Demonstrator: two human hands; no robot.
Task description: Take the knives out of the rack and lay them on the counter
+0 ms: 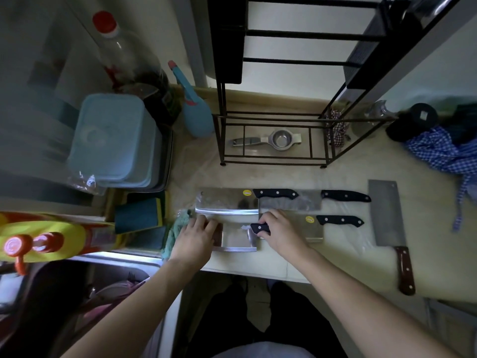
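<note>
Several cleavers lie on the beige counter (335,257) in front of the black wire rack (221,140). Two black-handled ones lie in the back row, at left (227,201) and at right (291,201). A third (313,229) lies just behind my right hand. A brown-handled cleaver (386,213) lies lengthwise at the right. The front cleaver (237,239) lies flat near the counter edge. My right hand (281,233) grips its black handle, and my left hand (196,239) has its fingers curled on the blade's left end.
A metal squeezer (276,140) lies in the rack's base. Blue tubs (113,140), sponges (139,215) and a blue spray bottle (196,115) crowd the left. A sink (77,293) is at front left. A blue checked cloth (438,151) lies at the right.
</note>
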